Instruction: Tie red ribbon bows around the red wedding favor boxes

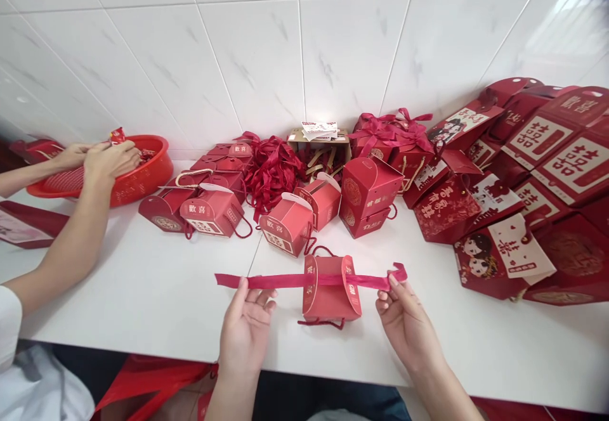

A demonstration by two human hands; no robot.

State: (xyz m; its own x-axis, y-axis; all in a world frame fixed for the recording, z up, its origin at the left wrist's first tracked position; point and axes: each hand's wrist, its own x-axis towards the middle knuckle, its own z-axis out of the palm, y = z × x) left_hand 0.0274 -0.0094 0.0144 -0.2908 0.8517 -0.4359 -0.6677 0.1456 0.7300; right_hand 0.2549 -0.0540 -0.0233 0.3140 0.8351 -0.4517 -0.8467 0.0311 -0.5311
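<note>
head view: our left hand [247, 323] and right hand [404, 319] each pinch the ribbon [280, 280], stretched sideways across the box [330, 300] midway between them.

The small box [332, 294] sits on the surface [157, 294] just before me. A ribbon [280, 280] lies across its top, pinched left of it by my left fingers [244, 294] and right of it by my right fingers [394, 281]. Behind the box stand more boxes [290, 224], and behind those a ribbon heap [273, 170]. Stacked bags [547, 174] lie to its right. Far to its left is a basin [143, 180] with another person's hands [111, 158] in it.
</note>
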